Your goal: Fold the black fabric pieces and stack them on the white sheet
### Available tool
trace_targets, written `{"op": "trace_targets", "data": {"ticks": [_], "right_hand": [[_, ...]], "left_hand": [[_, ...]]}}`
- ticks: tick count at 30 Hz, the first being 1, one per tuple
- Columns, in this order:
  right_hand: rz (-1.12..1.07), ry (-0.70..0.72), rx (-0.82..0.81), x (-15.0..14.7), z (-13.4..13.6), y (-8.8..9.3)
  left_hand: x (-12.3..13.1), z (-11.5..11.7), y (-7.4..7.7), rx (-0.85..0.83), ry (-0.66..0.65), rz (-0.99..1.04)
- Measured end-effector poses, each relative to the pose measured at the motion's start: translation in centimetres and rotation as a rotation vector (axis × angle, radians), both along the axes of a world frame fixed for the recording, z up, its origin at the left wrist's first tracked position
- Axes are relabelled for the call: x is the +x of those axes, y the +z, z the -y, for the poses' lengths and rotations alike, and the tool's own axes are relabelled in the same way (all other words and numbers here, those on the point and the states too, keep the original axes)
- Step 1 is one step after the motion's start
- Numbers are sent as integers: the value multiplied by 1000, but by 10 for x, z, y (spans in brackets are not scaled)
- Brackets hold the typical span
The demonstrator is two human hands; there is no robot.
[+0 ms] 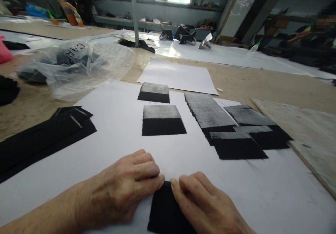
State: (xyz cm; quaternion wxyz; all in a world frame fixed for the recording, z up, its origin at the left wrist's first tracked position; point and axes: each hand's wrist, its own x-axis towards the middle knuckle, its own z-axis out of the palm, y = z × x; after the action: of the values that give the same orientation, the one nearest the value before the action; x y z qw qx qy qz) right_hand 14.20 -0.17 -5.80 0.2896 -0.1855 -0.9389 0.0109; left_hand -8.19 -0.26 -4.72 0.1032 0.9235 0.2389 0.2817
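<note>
A black fabric piece [164, 209] lies on the white sheet [118, 146] close in front of me. My left hand [126, 185] pinches its far edge near the left corner, fingers curled together. At the same edge, a little to the right, my right hand [204, 200] presses with thumb and curled fingers, covering the piece's right side. Beyond my hands lie two black fabric pieces, a nearer one [162, 125] and a farther one [154, 95], each with a greyish-white coated band along its far part.
Overlapping part-coated fabric pieces [238, 148] lie to the right, beside a board [301, 132]. Long black fabric strips [47, 139] are on the left. Farther back are a clear plastic bag [78, 62], a white card [178, 74] and a pole [134, 13]. Two people work across the room.
</note>
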Motion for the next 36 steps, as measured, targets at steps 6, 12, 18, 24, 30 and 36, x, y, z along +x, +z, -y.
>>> {"op": "trace_targets", "data": {"ticks": [6, 12, 18, 24, 30, 36], "right_hand": [[63, 1, -69, 1, -3, 6], [162, 0, -230, -3, -10, 14], [166, 33, -171, -9, -11, 12], [138, -13, -107, -5, -9, 1], [194, 63, -219, -4, -17, 2], [250, 95, -162, -9, -20, 5]], "left_hand": [[-2, 1, 1, 70, -4, -13], [-1, 2, -3, 75, -23, -54], [-2, 0, -2, 81, -32, -77], [6, 19, 3, 163, 79, -46], [15, 37, -10, 87, 182, -63], [14, 35, -13, 89, 151, -51]]}}
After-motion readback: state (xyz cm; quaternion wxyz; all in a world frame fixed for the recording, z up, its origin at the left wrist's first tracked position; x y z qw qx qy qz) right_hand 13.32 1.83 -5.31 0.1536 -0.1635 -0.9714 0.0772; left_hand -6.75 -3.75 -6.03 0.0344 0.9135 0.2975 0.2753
